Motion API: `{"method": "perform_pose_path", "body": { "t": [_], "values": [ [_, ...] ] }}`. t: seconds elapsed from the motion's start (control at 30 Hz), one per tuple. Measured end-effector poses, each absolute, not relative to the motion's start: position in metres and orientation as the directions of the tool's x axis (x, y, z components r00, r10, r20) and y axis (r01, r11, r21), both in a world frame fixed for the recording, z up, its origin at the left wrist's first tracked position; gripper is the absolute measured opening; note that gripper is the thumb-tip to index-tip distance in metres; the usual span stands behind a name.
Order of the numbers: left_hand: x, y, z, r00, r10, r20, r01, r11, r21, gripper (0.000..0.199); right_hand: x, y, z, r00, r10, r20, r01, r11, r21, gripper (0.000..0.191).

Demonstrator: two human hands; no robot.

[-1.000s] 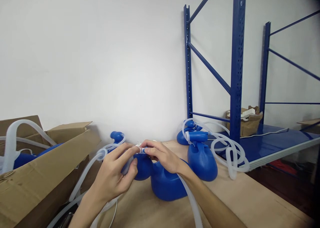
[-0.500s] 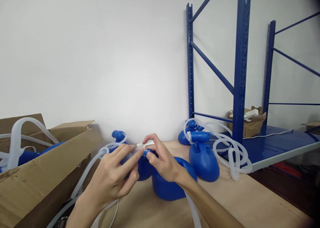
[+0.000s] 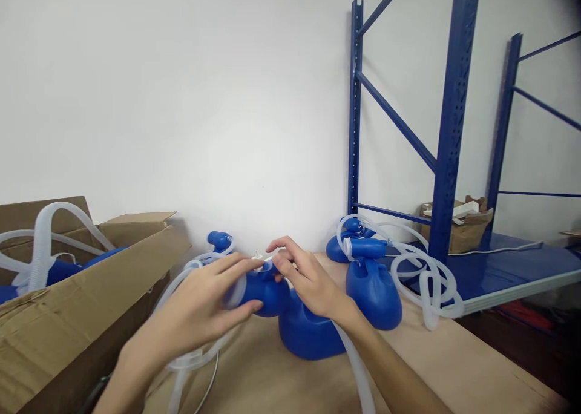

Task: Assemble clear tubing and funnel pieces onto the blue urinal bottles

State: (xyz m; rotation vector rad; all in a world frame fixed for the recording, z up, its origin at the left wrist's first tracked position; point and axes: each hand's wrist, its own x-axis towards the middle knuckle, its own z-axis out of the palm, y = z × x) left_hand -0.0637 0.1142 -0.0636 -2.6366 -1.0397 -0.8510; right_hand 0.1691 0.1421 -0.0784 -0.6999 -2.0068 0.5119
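A blue plastic bottle with a wide neck lies on the table in front of me, its neck towards the left. My left hand holds this neck, fingers across the top and thumb along the near side. At the top of the neck my right hand has its thumb and fingers closed together; whatever is between them is hidden. A small clear-white fitting shows between the two hands. One translucent hose runs towards me beneath my right forearm.
On the left stands an open cardboard box with hoses and blue bottles inside. Another blue bottle with a coiled hose stands right, beside the blue shelving rack. A brown carton sits on the shelf. Behind is a white wall.
My left hand has spread from pinching the fitting to lying around the bottle's neck, which shows more now. The right fingers have drawn closer together. The view has shifted slightly left.
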Motion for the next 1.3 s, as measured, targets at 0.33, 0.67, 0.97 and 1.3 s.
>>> {"method": "perform_pose_path", "body": {
  "t": [0.33, 0.67, 0.97, 1.3],
  "values": [
    [-0.099, 0.146, -0.067, 0.419, 0.899, -0.128, 0.895, -0.384, 0.229, 0.053, 0.229, 0.207, -0.103, -0.577, 0.801, -0.159, 0.787, 0.493, -0.371, 0.098],
    [-0.114, 0.166, -0.06, 0.291, 0.866, 0.406, 0.812, -0.448, 0.373, 0.06, 0.232, 0.225, -0.115, -0.639, 0.746, -0.188, 0.739, 0.53, -0.416, 0.083],
    [-0.121, 0.168, -0.068, 0.411, 0.895, 0.175, 0.807, -0.446, 0.386, 0.055, 0.236, 0.226, -0.118, -0.614, 0.774, -0.154, 0.717, 0.465, -0.519, 0.082],
    [-0.064, 0.178, -0.108, 0.566, 0.818, -0.097, 0.791, -0.507, 0.343, 0.037, 0.243, 0.239, -0.127, -0.592, 0.792, -0.147, 0.729, 0.449, -0.517, 0.087]
  ]
}}
